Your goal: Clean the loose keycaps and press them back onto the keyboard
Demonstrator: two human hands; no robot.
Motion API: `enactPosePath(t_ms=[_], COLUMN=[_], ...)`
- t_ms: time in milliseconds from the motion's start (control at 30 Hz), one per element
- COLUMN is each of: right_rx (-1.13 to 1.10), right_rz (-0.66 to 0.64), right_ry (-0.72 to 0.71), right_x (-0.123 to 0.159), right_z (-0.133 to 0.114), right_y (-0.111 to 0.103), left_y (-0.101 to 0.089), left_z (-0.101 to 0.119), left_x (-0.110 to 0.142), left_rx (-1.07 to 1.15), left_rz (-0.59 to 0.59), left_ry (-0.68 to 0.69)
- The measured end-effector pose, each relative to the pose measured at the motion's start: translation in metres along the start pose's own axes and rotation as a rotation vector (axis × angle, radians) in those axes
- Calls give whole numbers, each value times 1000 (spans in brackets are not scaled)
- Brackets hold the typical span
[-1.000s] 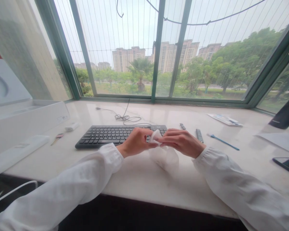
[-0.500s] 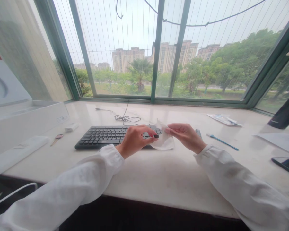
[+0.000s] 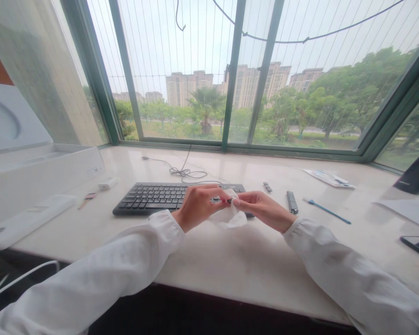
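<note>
Left hand [image 3: 199, 204] tight on dark piece [image 3: 229, 201], right hand [image 3: 265, 209] on tissue [image 3: 233, 219], tabletop [image 3: 230, 265] room before front edge [image 3: 244, 302]

From the head view I note both hands meeting over the near edge of the keyboard [image 3: 150, 200], which lies on the pale counter [image 3: 209, 265]. Left hand [image 3: 199, 204]: small black piece [image 3: 229, 200] pinched between thumb and finger. Right hand [image 3: 263, 209]: grips a thin white tissue [image 3: 234, 220] against that piece; tissue hangs below the fingers. To the right I log a dark gray tool [image 3: 292, 203], then a slim blue stick [image 3: 330, 211]. Beyond the keyboard, I see a loosely coiled cable [image 3: 183, 172].
</note>
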State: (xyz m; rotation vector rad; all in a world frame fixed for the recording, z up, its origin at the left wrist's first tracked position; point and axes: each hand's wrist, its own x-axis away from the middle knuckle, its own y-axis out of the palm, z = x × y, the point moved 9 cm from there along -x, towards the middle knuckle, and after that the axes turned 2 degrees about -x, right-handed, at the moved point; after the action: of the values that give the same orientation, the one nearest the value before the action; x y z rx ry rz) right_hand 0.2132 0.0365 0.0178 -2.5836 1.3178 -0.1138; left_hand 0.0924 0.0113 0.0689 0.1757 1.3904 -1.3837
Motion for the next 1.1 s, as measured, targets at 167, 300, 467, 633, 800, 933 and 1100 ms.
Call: enactPosePath(t_ms=[167,300,467,633,800,933,1100], right_rx=[44,13,15,117,446,716,775], right_rz=[-8,67,198,191,275,243,245], right_ry=[4,35,20,-88,-186,-325,-352], right_x=[0,-1,-3,-4,3,7,13], right_z=[-4,1,6,-1,-17,-33,-45], right_y=[-2,-9,-19,-19,-21,-10,-20], left_y=[2,5,4,5,11,18,10], left_z=[0,-1,-1,-1,1,2,-6], left_x=[1,1,1,3,6,8,3], left_rx=[-7,20,61,11,-121,-158,-154], left_rz=[-13,-38,-30,-15,-62,-128,-56], left_ry=[9,13,30,57,124,150,60])
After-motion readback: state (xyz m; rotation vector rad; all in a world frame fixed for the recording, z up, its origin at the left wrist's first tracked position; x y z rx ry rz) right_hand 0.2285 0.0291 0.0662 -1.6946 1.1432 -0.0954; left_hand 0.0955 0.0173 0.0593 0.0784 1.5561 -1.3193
